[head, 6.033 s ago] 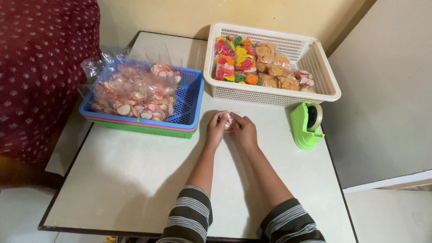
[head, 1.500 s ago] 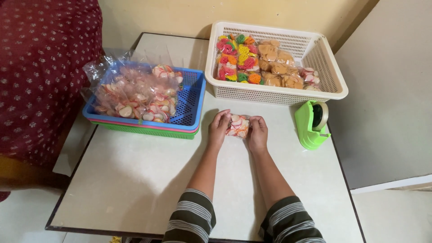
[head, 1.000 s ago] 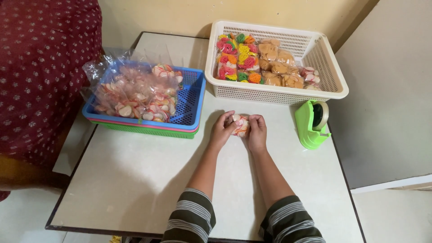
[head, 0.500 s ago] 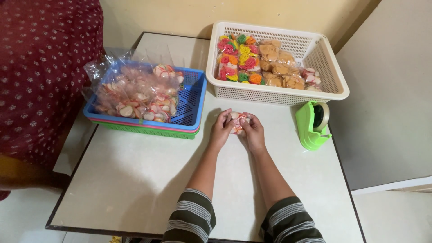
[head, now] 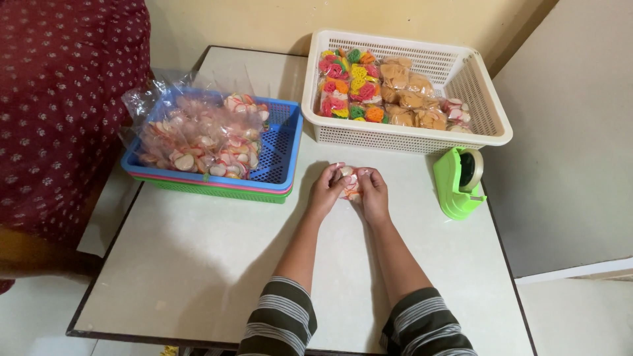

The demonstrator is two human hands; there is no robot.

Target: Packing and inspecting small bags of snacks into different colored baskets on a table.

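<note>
Fingers of the left hand [head: 326, 190] and right hand [head: 373, 192] pinch a small snack packet [head: 350, 182] between them, seemingly folding its top shut; tape dispenser [head: 459, 182] stands right of them.

Snack packet [head: 351, 184] mostly hidden by fingers [head: 337, 177]; red-clad person [head: 59, 99] cut off at left edge.

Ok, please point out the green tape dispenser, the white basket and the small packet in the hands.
green tape dispenser [head: 453, 188], head view, its side.
white basket [head: 402, 137], head view, front wall.
small packet [head: 351, 184], head view, middle between hands.
</note>
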